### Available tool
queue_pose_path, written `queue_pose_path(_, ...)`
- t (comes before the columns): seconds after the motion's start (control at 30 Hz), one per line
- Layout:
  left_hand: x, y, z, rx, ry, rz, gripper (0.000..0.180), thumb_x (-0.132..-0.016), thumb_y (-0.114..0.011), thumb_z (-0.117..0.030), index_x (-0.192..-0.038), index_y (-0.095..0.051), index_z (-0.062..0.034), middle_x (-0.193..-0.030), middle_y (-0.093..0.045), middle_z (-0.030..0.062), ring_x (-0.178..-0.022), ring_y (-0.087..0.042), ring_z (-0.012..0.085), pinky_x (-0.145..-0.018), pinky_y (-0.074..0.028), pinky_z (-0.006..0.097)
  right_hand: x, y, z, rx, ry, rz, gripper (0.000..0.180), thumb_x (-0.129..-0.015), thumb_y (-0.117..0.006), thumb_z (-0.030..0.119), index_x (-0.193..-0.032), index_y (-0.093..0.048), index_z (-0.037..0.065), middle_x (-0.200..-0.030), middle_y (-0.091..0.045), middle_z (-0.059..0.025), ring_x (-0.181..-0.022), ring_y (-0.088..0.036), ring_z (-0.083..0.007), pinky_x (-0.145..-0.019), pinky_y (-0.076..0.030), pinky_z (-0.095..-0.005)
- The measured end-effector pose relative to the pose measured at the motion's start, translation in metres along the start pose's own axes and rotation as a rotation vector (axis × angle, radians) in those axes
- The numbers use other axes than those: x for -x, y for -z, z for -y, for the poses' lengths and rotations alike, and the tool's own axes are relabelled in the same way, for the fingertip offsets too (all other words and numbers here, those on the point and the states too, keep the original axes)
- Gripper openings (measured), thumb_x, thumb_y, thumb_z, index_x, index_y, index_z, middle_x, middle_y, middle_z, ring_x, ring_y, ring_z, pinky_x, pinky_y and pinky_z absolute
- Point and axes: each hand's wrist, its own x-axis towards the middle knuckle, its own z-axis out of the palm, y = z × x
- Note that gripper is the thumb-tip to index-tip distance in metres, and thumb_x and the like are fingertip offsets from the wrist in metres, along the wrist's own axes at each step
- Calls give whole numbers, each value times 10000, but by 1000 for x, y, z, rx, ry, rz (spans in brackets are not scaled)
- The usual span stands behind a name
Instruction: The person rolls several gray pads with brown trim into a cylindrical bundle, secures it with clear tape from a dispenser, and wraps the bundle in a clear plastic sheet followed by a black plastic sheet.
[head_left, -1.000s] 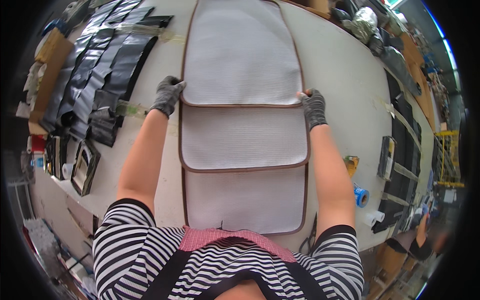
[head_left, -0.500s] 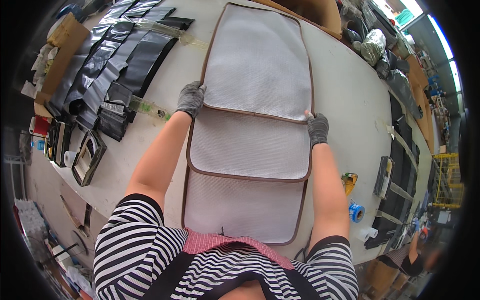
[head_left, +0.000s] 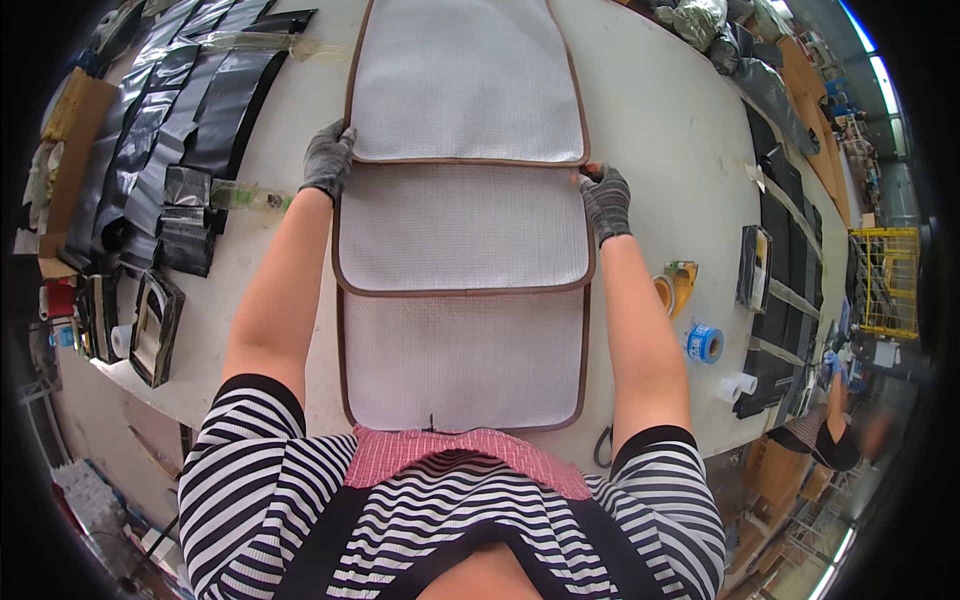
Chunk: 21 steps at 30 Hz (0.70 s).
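Squaring stacked grey mats (head_left: 465,230) | left hand (head_left: 327,160), right hand (head_left: 606,200) each clamp an edge | keep brown trims aligned, pull evenly

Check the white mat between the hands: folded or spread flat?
Spread flat: the white mat lies open over another on the table, left hand and right hand at its side edges.

Bright, even light (fisheye-bent edges)

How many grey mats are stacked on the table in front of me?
3. The top mat lies farthest away, the middle mat sits between the left hand and right hand, and the bottom mat is nearest. More may lie hidden underneath.
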Motion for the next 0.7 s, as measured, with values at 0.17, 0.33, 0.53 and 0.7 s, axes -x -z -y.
queue_pose_path(0.17,58,10,-87,-536,-413,-110,425,-875,-694,-231,-1246,-594,-49,-1144,-617,178,-1112,-568,364,-979,-466,420,28,26,-18,126,86,-164,309,-835,-739,141,-1095,-636,11,-944,-691,-120,-855,-648,-207,-829,-525,-334)
queue_pose_path(0.33,276,36,-79,-224,-664,775,412,-815,-760,-221,-1182,-619,-99,-1089,-626,115,-1024,-612,307,-920,-514,405,208,58,26,-73,477,421,200,-869,-681,168,-1046,-649,80,-1002,-667,-102,-904,-644,-259,-816,-523,-373)
queue_pose_path(0.53,422,44,-68,-728,-737,811,380,-765,-711,-335,-1076,-652,-126,-1039,-613,88,-1008,-590,280,-856,-494,398,387,41,-24,180,728,465,431,-732,-755,152,-1135,-621,83,-1165,-610,-142,-1107,-549,-373,-990,-439,-471)
queue_pose_path(0.7,440,52,-62,-865,-870,737,184,-791,-635,-199,-954,-664,-119,-904,-623,51,-932,-603,257,-793,-491,396,403,33,-35,194,780,312,199,-764,-711,89,-961,-687,74,-1054,-637,-143,-986,-574,-352,-865,-466,-476)
